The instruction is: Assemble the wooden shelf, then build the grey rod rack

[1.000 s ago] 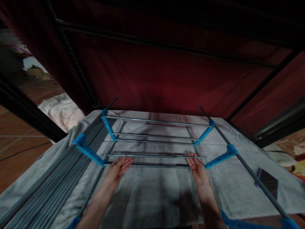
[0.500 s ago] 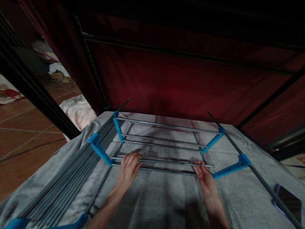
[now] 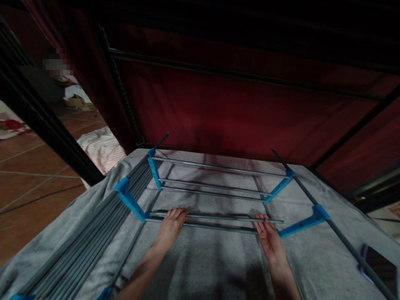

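A loose grey rod (image 3: 218, 217) lies across the near part of a rack of grey tubes and blue plastic brackets. My left hand (image 3: 171, 227) is closed over the rod near its left end, which meets the left blue bracket (image 3: 130, 200). Toward the other end, my right hand (image 3: 268, 235) holds the rod with palm turned up, fingers under it and thumb on top. The rod's right tip sticks out past that hand, above the right blue bracket (image 3: 303, 224). Just below runs a second, fixed rod (image 3: 218, 227).
The rack stands on a grey blanket (image 3: 206, 258). A bundle of grey tubes (image 3: 93, 233) lies along its left side. A dark phone (image 3: 378, 266) is at the lower right. Behind hangs a red curtain (image 3: 218, 112) with dark metal bars (image 3: 200, 66).
The rod's left end has moved down and left to the left bracket. My left hand has shifted slightly downward with it, and my right hand still holds the other end.
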The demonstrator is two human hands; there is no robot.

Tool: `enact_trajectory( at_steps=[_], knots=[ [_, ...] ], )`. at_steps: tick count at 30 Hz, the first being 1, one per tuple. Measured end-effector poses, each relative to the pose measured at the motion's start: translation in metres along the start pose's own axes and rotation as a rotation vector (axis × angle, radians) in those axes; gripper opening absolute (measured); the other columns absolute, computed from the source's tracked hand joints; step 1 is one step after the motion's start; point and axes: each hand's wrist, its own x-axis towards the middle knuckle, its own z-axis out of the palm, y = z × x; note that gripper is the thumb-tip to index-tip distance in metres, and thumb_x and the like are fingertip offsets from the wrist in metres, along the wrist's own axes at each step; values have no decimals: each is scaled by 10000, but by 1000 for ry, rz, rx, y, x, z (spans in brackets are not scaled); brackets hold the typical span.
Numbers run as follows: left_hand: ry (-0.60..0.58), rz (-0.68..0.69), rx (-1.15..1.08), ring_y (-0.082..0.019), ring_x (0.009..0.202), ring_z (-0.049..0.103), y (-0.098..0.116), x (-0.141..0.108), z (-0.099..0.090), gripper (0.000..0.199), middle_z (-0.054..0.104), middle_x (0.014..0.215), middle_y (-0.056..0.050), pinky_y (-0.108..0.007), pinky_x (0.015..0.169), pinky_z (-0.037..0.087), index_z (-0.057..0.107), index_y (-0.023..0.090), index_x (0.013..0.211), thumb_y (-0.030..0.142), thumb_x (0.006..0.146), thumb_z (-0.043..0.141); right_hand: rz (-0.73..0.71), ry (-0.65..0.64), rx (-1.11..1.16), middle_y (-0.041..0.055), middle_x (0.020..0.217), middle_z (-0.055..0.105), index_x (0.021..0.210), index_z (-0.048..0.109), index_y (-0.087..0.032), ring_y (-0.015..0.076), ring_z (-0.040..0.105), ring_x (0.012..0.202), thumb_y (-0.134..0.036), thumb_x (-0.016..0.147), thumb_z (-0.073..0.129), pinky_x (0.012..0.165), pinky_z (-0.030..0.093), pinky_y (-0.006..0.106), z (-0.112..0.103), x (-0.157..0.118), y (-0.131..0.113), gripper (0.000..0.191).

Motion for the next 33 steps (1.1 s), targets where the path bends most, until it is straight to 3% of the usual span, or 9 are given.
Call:
enact_trajectory(
  at_steps=[8, 19, 29, 33],
  knots=[
    [-45, -21, -102, -240, 1013, 612, -6, 5, 6, 337, 695, 1091, -80, -401, 934, 423, 656, 238, 1163, 287, 975, 381, 28, 101, 32, 61, 1056, 728, 874, 722, -240, 235, 666, 1084, -244, 689, 785, 1052, 496, 433, 1, -1, 0, 195],
    [0, -96, -238, -248, 985, 605, -12, 9, 3, 300, 706, 1045, -65, -385, 880, 418, 708, 283, 1074, 433, 916, 501, 14, 75, 83, -8, 993, 740, 917, 717, -261, 175, 674, 1040, -241, 758, 741, 1039, 488, 386, 8, -8, 2, 161],
    [74, -155, -381, -277, 995, 595, -14, 10, 9, 239, 704, 1010, -69, -391, 951, 391, 734, 313, 1000, 434, 841, 603, -5, 46, 109, -10, 961, 736, 843, 703, -233, 151, 686, 964, -261, 726, 792, 1032, 490, 362, 14, -9, 1, 150],
    [49, -183, -412, -290, 1031, 581, -13, 12, 8, 238, 701, 1032, -75, -399, 988, 376, 730, 303, 985, 429, 828, 605, -6, 31, 136, -9, 935, 736, 817, 701, -228, 157, 688, 944, -230, 708, 808, 1033, 492, 376, 21, -12, -3, 152]
  ],
)
